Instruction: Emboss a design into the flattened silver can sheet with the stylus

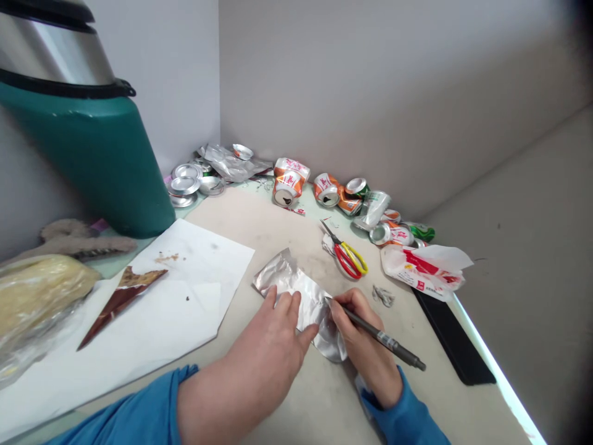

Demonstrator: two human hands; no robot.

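Observation:
A creased piece of silver aluminium sheet lies on the table before me. My left hand rests on its near edge, fingers spread and pressing it down. In my right hand is a dark grey pen, gripped near its tip like a writing tool. The pen's tip touches, or almost touches, the sheet right of its middle. Whatever marks it makes are too faint to tell. Beyond the sheet lie scissors with one red and one yellow handle, blades pointing away.
Crushed cans and silver scraps line the wall, with can ends at back left. A green bottle stands left, near white paper bearing a brown wrapper piece. On the right are a tissue pack and black phone-like slab.

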